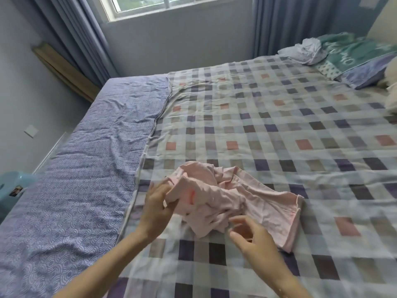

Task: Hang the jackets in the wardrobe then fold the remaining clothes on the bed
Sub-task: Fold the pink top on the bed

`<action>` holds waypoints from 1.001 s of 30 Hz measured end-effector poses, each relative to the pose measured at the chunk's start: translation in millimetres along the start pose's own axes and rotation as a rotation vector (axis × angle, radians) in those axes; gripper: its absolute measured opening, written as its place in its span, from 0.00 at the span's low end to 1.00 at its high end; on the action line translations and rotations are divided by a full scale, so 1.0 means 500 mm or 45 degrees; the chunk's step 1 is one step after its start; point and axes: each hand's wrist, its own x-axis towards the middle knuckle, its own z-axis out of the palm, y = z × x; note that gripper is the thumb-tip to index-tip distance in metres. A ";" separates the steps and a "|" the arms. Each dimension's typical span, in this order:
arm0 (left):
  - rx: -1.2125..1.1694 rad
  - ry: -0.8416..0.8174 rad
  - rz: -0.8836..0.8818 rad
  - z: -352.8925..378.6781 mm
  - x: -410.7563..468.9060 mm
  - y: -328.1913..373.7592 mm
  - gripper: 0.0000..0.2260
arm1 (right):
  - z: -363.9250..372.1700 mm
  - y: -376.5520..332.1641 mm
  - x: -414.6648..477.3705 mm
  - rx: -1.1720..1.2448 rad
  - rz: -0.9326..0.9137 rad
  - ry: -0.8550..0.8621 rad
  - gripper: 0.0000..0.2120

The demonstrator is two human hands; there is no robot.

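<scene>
My left hand (155,204) pinches the crumpled pink garment (266,208) on the checked blanket (279,125); my right hand (251,236) is blurred at its near edge, grip unclear. Better I find both shoulders, then spread flat.

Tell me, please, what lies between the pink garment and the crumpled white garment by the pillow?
Only bare checked blanket separates the pink garment from the white garment, in the head view.

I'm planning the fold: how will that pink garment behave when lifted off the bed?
Probably floppy and apt to sag: the pink garment lies crumpled in soft creases. Likely light, since its thin fabric bunches where the left hand grips it.
</scene>
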 end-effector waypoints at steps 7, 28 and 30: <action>0.167 -0.240 0.411 -0.220 -0.068 0.343 0.10 | -0.068 -0.326 -0.131 -0.471 -0.666 -0.244 0.10; 0.058 -0.187 0.116 -0.834 -0.172 0.817 0.29 | -0.407 -0.905 -0.730 -0.328 -1.089 0.556 0.10; 0.105 -0.111 0.108 -0.886 -0.190 0.869 0.19 | -0.409 -0.901 -0.753 -0.356 -1.034 0.542 0.11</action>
